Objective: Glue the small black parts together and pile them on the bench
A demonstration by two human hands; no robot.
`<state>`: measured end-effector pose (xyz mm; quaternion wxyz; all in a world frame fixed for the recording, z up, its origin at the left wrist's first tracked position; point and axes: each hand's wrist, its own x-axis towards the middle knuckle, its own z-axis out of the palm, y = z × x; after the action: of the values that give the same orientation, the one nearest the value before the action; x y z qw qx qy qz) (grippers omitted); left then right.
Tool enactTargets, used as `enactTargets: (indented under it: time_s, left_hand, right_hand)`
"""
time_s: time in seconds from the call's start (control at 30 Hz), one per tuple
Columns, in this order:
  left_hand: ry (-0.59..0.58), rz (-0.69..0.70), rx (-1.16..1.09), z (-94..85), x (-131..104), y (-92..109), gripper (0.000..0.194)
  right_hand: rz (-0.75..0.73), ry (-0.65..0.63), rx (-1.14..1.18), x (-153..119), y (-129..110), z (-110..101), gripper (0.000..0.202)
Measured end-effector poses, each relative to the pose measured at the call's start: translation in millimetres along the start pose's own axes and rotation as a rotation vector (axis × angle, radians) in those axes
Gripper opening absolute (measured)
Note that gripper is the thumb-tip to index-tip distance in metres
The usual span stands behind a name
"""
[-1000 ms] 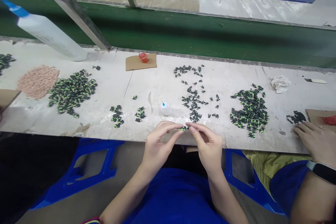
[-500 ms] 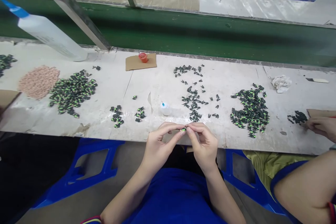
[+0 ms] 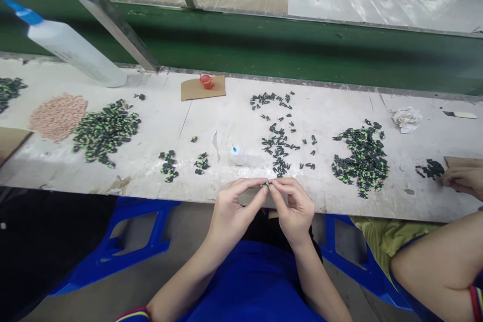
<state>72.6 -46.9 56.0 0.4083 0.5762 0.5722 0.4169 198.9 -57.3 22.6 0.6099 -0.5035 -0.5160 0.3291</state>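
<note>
Between the fingertips of both hands, at the table's front edge, is a small black-and-green piece [image 3: 265, 184]. My left hand [image 3: 236, 209] pinches it from the left, and my right hand [image 3: 295, 207] pinches it from the right, the fingertips almost touching. Just beyond them stands a small white bottle [image 3: 238, 156] with a blue tip. Small dark parts [image 3: 279, 143] lie scattered behind my right hand. Two little clusters of black-and-green pieces, one nearer [image 3: 202, 162] and one farther left [image 3: 168, 166], rest on the table [image 3: 234, 110].
Larger black-and-green piles lie left [image 3: 107, 131] and right [image 3: 360, 161], with pink pieces [image 3: 59, 115] far left. A large bottle [image 3: 75, 53] leans near a metal post. A red cup [image 3: 206, 81] sits on cardboard. Another person's hand [image 3: 464, 178] is at the right edge.
The small piece has turned slightly between my fingertips, and my left hand has shifted a little to the right. The rest of the view has barely moved.
</note>
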Motion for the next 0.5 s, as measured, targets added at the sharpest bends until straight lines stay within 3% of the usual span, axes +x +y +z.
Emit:
enactTargets:
  time_s: [0.23, 0.4, 0.5]
  left_hand:
    - [0.023, 0.123, 0.092, 0.6, 0, -4, 0.011]
    - [-0.096, 0.276, 0.115, -4.8, 5, -8, 0.012]
    - [-0.111, 0.336, 0.148, -5.7, 7, -10, 0.013]
  right_hand:
    - [0.021, -0.112, -0.046, 5, -4, -10, 0.011]
    - [0.194, -0.207, 0.076, 12, -3, -23, 0.023]
    - [0.276, -0.218, 0.146, 13, -3, -25, 0.025]
